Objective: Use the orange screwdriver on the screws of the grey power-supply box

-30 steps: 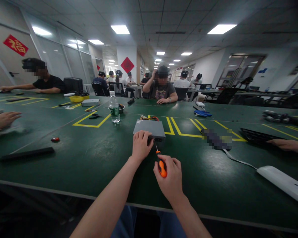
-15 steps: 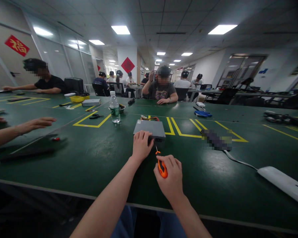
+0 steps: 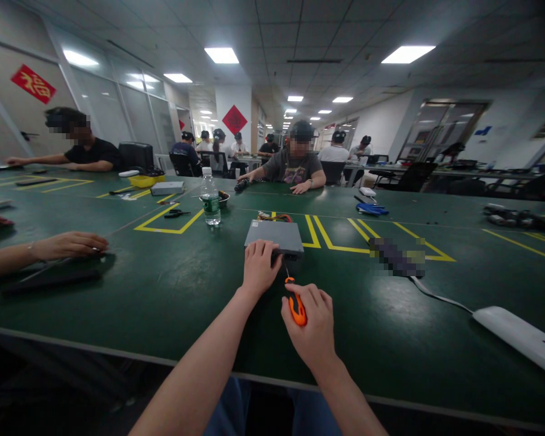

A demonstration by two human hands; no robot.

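On the green matte table point(image 3: 172, 290), left to right:

1. Co-worker's hand point(image 3: 70, 245), at 9 o'clock from the box, lies flat by a long, flat black bar point(image 3: 49, 280).
2. Water bottle point(image 3: 211, 200), clear ribbed plastic with a green label, stands upright at 10 o'clock from the box, beside yellow tape lines point(image 3: 168, 221).
3. Left hand point(image 3: 260, 266): its fingers are together and bent over the near left corner of the grey metal box point(image 3: 275, 236), pressing on it.
4. Grey metal box, flat and rectangular with a smooth dull top, lies at table centre with coloured wires at its far edge.
5. Screwdriver point(image 3: 296, 306) has a glossy orange handle, rounded and tapering, and a thin dark shaft. The handle lies across the curled fingers, thumb on its left side. Its long axis runs from 6 to 12 o'clock, leaning slightly to 11, with the tip pointing away at the box's near face.
6. Right hand point(image 3: 311, 321), at 6 o'clock from the box, has its fingers clamped round the screwdriver handle.
7. White device point(image 3: 518, 336), smooth and elongated plastic, lies at 4 o'clock with a cable attached.
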